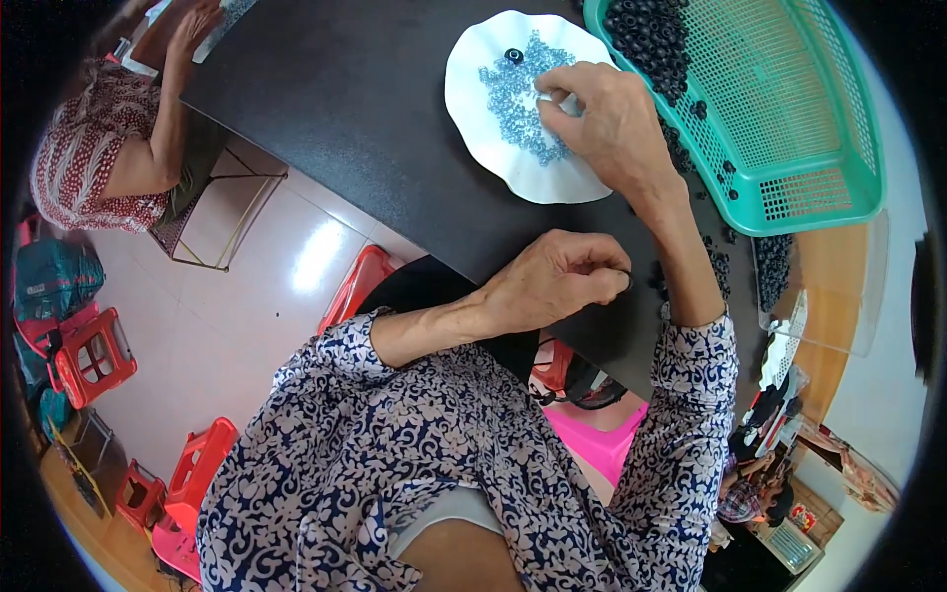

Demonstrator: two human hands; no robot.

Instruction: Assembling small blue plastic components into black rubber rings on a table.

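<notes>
Currently: your left hand (pixel 552 281) pinching one small dark piece (pixel 629 281) by the counter's (pixel 345 118) near edge; your right hand (pixel 617 118) over the plate's (pixel 469 138) clear beads (pixel 508 109), hold unclear; many black beads (pixel 646 30) remaining in the basket (pixel 838 183).

Bright, fairly even light keeps the white plate (pixel 468 111) pale and clear — glare (near-white at its middle) blooms on the tiled floor (pixel 318 259) — while the fisheye bends straight edges and the round rim fades to black.

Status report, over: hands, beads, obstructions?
Right hand over small translucent beads on white wavy-rimmed plate. Left hand pinching small dark piece. Green perforated plastic basket beside plate.
</notes>
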